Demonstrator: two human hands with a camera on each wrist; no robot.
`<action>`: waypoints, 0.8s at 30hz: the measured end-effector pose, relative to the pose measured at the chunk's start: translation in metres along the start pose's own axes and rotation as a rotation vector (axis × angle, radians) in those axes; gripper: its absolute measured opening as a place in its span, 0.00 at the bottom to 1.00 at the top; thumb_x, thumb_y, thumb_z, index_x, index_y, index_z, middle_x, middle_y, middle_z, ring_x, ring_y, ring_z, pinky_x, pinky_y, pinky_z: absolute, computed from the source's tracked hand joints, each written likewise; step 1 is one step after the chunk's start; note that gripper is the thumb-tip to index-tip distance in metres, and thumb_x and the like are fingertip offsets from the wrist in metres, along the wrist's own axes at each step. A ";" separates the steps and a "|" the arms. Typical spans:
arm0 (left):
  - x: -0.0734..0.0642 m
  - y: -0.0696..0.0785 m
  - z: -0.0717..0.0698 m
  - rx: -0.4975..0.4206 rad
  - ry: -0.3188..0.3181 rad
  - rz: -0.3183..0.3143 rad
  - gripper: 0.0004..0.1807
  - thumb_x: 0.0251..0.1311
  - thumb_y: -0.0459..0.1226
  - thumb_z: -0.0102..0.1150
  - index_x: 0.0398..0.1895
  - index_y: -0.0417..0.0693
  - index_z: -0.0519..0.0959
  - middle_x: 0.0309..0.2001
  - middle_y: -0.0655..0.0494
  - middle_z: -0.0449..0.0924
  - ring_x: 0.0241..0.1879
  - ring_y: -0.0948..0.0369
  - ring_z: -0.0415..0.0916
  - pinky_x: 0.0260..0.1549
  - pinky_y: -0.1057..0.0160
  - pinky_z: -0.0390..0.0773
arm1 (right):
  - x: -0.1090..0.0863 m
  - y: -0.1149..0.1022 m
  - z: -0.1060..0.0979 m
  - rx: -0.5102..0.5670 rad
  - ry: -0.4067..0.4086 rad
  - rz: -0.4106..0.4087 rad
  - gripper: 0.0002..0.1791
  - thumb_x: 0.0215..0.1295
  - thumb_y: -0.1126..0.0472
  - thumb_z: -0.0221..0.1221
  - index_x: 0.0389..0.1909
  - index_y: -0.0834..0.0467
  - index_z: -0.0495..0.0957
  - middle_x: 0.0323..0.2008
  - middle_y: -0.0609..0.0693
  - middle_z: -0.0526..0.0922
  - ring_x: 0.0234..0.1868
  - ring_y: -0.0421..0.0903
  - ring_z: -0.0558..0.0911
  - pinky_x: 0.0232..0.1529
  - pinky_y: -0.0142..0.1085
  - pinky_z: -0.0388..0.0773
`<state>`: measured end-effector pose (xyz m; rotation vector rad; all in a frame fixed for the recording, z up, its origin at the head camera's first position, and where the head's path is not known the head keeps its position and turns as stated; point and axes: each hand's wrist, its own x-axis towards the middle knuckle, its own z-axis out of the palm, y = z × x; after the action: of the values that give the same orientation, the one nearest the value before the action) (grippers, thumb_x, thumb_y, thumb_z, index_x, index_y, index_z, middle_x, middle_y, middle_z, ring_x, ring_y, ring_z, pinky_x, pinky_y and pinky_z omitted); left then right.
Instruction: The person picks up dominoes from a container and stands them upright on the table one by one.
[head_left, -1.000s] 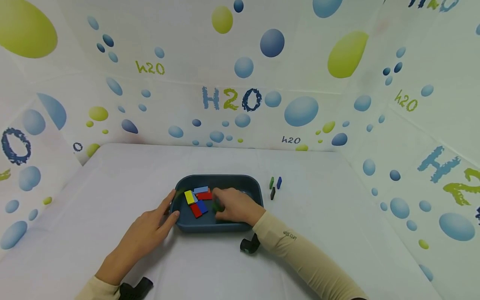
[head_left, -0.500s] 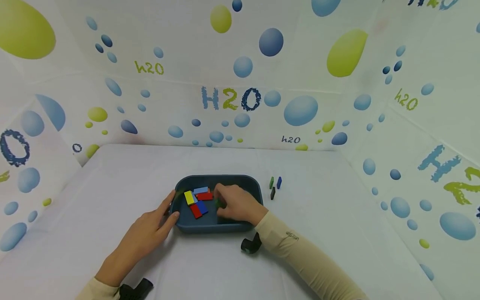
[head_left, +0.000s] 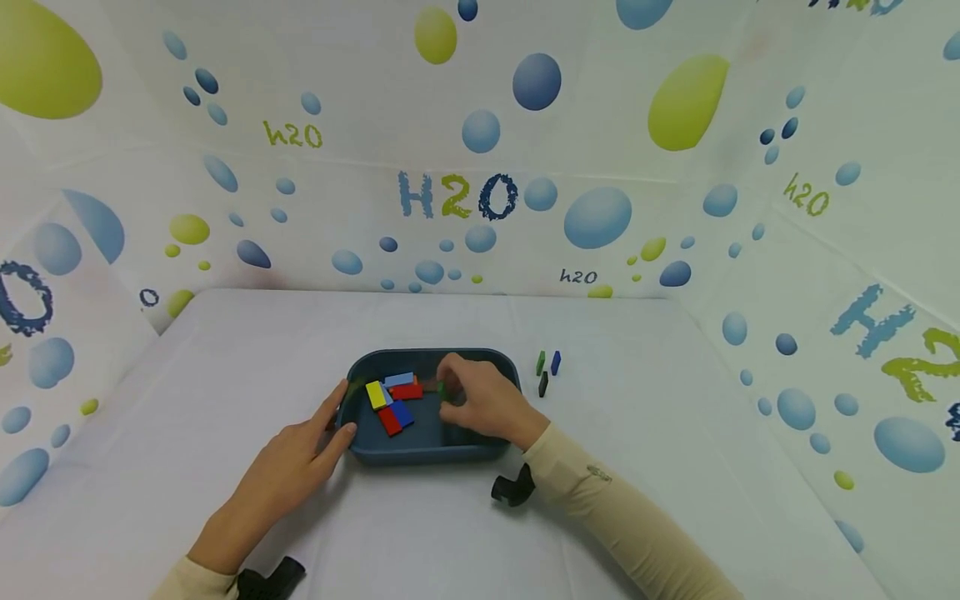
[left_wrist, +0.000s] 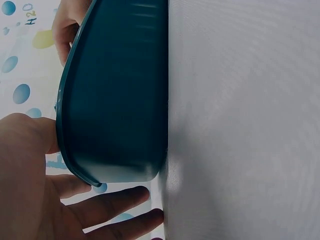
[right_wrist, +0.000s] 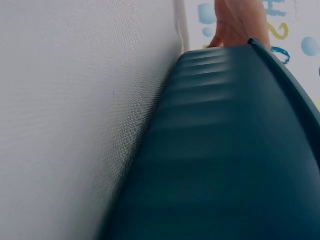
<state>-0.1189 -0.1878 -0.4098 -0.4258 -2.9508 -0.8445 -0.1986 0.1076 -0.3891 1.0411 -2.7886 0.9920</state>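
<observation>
A dark teal tray (head_left: 427, 455) stands on the white table, with flat rectangular blocks in its left half. Among them lie a yellow block (head_left: 376, 395), a light blue block (head_left: 399, 379) and a dark blue block (head_left: 402, 412). My left hand (head_left: 288, 462) touches the tray's left end, thumb at the rim and the other fingers spread nearly straight in the left wrist view. Over the tray's right half, my right hand (head_left: 483, 400) pinches a small green block (head_left: 441, 389) between thumb and fingers. The tray's wall hides its contents from both wrist views.
Right of the tray, three thin blocks stand on edge: a green one (head_left: 540, 362), a blue one (head_left: 556, 362) and a black one (head_left: 543, 384). Behind the table hangs a white cloth (head_left: 360, 208) printed with bubbles.
My right hand has risen slightly and shifted right within the tray, bringing the green block more into sight. My left hand has stayed at the tray's left end.
</observation>
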 end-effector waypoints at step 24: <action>0.001 0.000 0.000 0.012 0.009 0.011 0.38 0.79 0.51 0.51 0.83 0.44 0.54 0.56 0.32 0.81 0.49 0.40 0.83 0.45 0.37 0.80 | -0.036 0.025 -0.031 0.059 0.258 -0.062 0.19 0.60 0.70 0.69 0.51 0.60 0.76 0.38 0.46 0.84 0.40 0.47 0.85 0.40 0.44 0.83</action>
<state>-0.1196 -0.1871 -0.4099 -0.4361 -2.9410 -0.8249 -0.1914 0.1607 -0.3859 0.9250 -2.5204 1.1188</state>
